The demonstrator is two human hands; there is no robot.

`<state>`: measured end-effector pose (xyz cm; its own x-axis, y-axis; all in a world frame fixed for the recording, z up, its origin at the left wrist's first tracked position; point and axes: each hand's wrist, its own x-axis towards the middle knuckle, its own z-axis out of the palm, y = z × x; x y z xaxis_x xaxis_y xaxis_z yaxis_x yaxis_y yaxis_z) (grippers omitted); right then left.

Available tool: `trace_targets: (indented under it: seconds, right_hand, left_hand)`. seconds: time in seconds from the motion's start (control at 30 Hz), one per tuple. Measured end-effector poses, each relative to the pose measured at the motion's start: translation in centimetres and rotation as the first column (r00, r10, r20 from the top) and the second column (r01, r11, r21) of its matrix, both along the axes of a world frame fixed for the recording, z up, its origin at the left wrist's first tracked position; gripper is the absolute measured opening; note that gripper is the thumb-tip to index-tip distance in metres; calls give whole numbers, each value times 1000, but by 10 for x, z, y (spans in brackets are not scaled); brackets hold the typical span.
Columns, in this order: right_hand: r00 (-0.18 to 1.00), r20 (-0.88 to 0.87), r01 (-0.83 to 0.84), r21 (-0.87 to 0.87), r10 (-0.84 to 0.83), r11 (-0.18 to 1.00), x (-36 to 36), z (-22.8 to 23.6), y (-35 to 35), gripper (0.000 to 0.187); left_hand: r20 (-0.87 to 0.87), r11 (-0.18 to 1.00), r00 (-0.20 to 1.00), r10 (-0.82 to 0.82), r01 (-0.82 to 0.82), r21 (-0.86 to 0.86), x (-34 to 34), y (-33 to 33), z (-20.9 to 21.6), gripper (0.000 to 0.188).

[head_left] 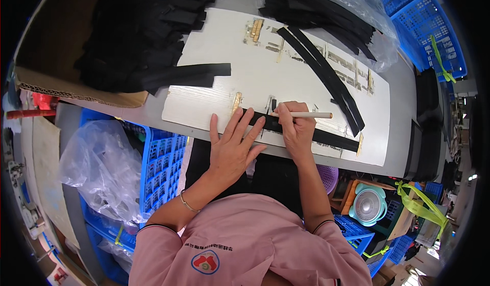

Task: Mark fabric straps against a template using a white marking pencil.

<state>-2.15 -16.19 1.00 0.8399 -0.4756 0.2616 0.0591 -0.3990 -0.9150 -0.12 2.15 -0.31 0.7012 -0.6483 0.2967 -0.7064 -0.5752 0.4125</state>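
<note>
A black fabric strip [334, 139] lies along the near edge of a white board [196, 104] marked with dark smudges and bits of tan tape. My left hand [229, 148] rests flat on the strip's left part, fingers spread. In my right hand [297, 133] is a slim white pencil [317, 115], pinched between the fingers, its tip end over the strip close to my left fingertips. The exact contact of the tip is too small to tell. Two more black strips [326, 71] lie slantwise across the board's right half.
A large heap of black strips [138, 30] spills from a cardboard box [76, 89] at the left. Another bundle [316, 13] lies at the back beside clear plastic. Blue crates [429, 30] stand at far right and lower left. A teal fan [367, 204] is below the table.
</note>
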Motion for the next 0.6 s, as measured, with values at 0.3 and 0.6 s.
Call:
trace_targets:
  seconds: [0.3, 0.6]
  right_hand:
    - [998, -20, -67, -163, 65, 984, 3, 1, 1, 17]
    - [996, 23, -80, -206, 86, 975, -4, -1, -2, 15]
  left_hand:
    - [-16, 1000, 1000, 19, -19, -11, -1, -1, 0, 66]
    - [-6, 1000, 1000, 20, -20, -12, -2, -1, -1, 66]
